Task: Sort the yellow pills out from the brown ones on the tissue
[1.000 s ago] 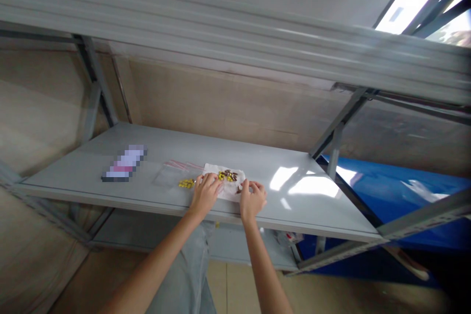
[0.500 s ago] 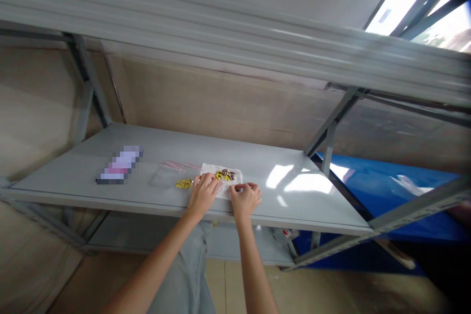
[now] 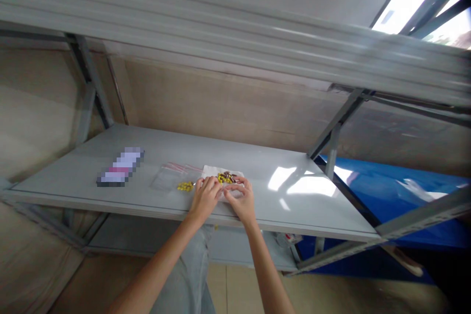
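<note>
Yellow and dark brown capsules (image 3: 226, 177) lie in a small pile on a white sheet (image 3: 210, 170) that looks like paper or tissue. My left hand (image 3: 205, 197) bends its fingers down over the near left part of the sheet, closed; anything in its fingertips is hidden. At the near right of the pile, my right hand (image 3: 243, 202) curves thumb and forefinger into a ring, their tips close together beside the left fingers. What they pinch, if anything, is too small to name. More yellow capsules (image 3: 184, 186) sit left of my left hand, by clear zip bags (image 3: 165, 177).
A phone (image 3: 121, 167) with a blurred-out screen lies at the left of the grey shelf (image 3: 147, 140). Metal posts (image 3: 336, 125) and an upper shelf beam (image 3: 221, 34) frame the space. Farther right is a blue surface (image 3: 379, 181).
My right hand has moved slightly up and inward, towards the pile and my left hand, its thumb and forefinger now forming a ring. The left hand stays almost in place.
</note>
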The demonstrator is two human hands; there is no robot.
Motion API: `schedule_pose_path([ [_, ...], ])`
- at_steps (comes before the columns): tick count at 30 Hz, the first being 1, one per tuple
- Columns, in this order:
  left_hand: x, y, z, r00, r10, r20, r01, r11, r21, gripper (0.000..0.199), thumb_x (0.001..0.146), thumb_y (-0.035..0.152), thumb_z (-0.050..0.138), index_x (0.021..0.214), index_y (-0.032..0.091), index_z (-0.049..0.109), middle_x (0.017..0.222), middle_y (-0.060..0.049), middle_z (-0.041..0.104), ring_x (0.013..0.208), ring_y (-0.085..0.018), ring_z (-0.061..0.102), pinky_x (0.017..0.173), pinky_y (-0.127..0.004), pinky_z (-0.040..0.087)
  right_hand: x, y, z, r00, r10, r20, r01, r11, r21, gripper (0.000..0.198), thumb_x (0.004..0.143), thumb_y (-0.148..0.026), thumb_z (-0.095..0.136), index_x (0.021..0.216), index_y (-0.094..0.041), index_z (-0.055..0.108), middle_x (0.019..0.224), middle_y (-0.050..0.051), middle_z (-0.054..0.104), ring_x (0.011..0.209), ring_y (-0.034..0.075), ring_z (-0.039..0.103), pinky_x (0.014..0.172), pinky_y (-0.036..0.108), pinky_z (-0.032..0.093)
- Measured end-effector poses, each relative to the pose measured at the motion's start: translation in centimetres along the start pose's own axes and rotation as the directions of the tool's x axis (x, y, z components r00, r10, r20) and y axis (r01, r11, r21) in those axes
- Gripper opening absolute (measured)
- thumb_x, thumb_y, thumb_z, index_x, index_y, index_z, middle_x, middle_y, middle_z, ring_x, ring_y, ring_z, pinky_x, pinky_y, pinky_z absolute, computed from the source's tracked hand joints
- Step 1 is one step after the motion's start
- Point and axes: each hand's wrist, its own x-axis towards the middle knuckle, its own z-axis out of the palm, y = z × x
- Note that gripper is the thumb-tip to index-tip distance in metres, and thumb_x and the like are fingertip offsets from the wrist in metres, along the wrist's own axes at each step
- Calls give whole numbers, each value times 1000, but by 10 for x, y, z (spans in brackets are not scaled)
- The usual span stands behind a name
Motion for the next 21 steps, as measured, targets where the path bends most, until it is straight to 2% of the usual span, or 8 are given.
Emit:
schedule_pose_path([
  [3, 0, 0, -2, 1000, 3, 8, -3, 1000, -19, 7, 85, 17, 57, 89, 21, 61, 91, -3, 60, 91, -18, 53, 82, -35, 37, 0, -3, 1, 998, -34, 46, 35, 999, -24, 8, 72, -27, 66, 73, -23, 72, 100, 6, 59, 101, 21, 52, 93, 38, 39],
  [10, 0, 2, -3, 999, 39, 31, -38, 998, -40, 22, 85, 14, 54, 103, 24, 61, 97, -4, 61, 95, -18, 54, 85, -36, 38, 0, 0, 3, 999, -33, -13, 32, 999, -8, 14, 77, -32, 65, 70, -20, 71, 94, 7, 61, 95, 19, 55, 88, 37, 43],
  [13, 1, 2, -3, 998, 44, 38, -43, 998, -43, 25, 85, 12, 53, 105, 24, 61, 99, -4, 62, 97, -18, 54, 86, -36, 37, 2, 1, 4, 996, -76, 52, 76, 997, -6, 17, 80, -33, 63, 70, -21, 71, 97, 7, 62, 98, 20, 55, 90, 38, 41],
  [16, 2, 1, -2, 999, 33, 35, -32, 998, -47, 26, 86, 13, 54, 108, 25, 60, 102, -5, 62, 100, -18, 54, 86, -36, 37, 4, 0, 3, 982, -134, 132, 131, 991, 34, 20, 85, -34, 56, 81, -23, 72, 107, 7, 61, 104, 20, 52, 93, 38, 38],
  [18, 2, 0, -1, 1000, 9, 19, -9, 999, -37, 25, 87, 17, 54, 109, 25, 60, 104, -5, 61, 101, -19, 54, 86, -36, 37, 3, 0, 2, 993, -91, 80, 85, 994, 75, 26, 88, -35, 50, 85, -22, 72, 109, 7, 60, 104, 20, 52, 93, 36, 38],
  [20, 1, -1, 0, 1000, -12, -6, 12, 1000, -22, 26, 86, 19, 56, 110, 27, 61, 105, -4, 60, 100, -19, 54, 85, -35, 37, 0, 0, 0, 996, 32, -78, -26, 997, 76, 33, 89, -38, 46, 83, -18, 71, 102, 9, 60, 98, 19, 53, 89, 34, 40],
  [21, 1, -2, 0, 1000, -21, -20, 21, 1000, -18, 26, 86, 18, 56, 110, 28, 61, 106, -4, 60, 99, -18, 54, 85, -35, 37, -1, 0, 0, 981, 99, -169, -92, 994, 51, 35, 88, -40, 46, 80, -17, 71, 96, 9, 59, 94, 20, 54, 87, 34, 40],
])
